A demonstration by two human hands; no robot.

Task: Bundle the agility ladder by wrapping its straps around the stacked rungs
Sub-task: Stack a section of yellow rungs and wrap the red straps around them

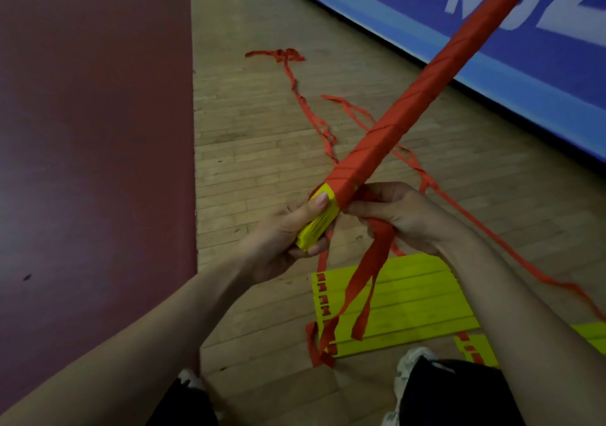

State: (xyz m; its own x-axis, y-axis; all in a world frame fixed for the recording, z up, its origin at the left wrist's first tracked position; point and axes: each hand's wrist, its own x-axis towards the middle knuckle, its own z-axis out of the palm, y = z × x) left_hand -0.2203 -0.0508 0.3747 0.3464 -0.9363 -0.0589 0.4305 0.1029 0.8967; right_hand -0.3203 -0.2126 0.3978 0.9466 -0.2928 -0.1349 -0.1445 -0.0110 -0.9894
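Head view: wooden floor (262, 150), maroon mat (91, 130), blue banner (524, 64).

Blue banner (541, 74): large white characters, blurred and cropped by the frame edge; not legible.
Banner top edge: smaller white characters, cut off; unreadable.
Legible text, numbers or brands: none confirmed.

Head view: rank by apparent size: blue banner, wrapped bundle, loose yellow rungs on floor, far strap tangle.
1. blue banner, cropped by the frame.
2-3. wrapped bundle and loose yellow rungs: alike; the bundle is nearer, so unranked.
4. strap tangle, farthest away.
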